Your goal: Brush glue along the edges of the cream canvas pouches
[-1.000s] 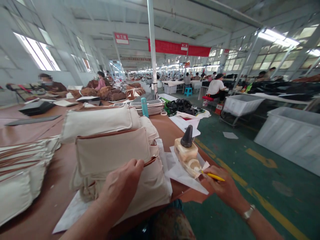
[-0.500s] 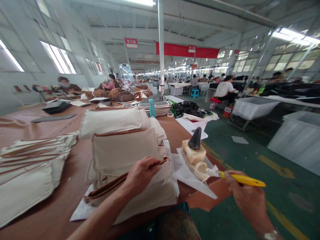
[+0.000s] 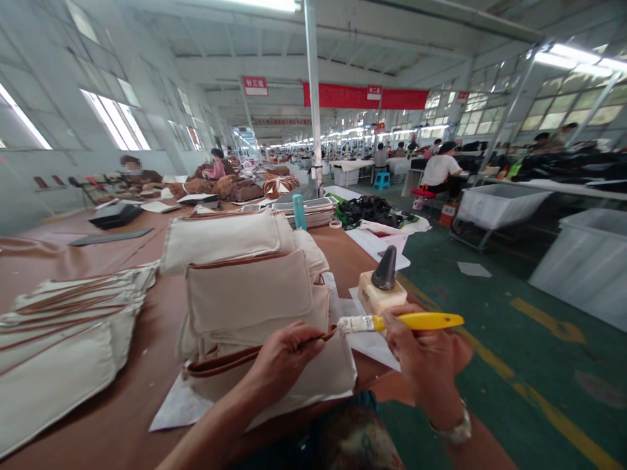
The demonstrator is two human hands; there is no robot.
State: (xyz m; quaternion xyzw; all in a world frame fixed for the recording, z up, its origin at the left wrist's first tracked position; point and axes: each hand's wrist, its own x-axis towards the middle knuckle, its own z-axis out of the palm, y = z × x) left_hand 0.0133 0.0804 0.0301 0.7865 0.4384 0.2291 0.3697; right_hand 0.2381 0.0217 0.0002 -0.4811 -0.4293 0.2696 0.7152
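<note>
My left hand [image 3: 287,352] pinches the brown top edge of a cream fabric pouch [image 3: 220,378] at the front of a stack. In my right hand [image 3: 421,352] is a brush with a yellow handle [image 3: 426,320]. Its whitish bristles [image 3: 350,324] are at the right end of the pinched brown edge; whether they touch it I cannot tell. Behind my right hand sits a cream glue container [image 3: 379,294] with a black cone [image 3: 385,269] on top. More cream pouches [image 3: 247,294] are piled beyond my left hand.
Fanned cream pouches [image 3: 73,326] lie on the brown table [image 3: 132,385] at left. A turquoise bottle [image 3: 299,212] stands behind the pile. White bins [image 3: 502,209] are on the green floor at right. Several people sit farther back, one in a white shirt [image 3: 441,171].
My right hand has moved left with the brush, from the glue container to the pouch's brown edge. My left hand still pinches that edge.
</note>
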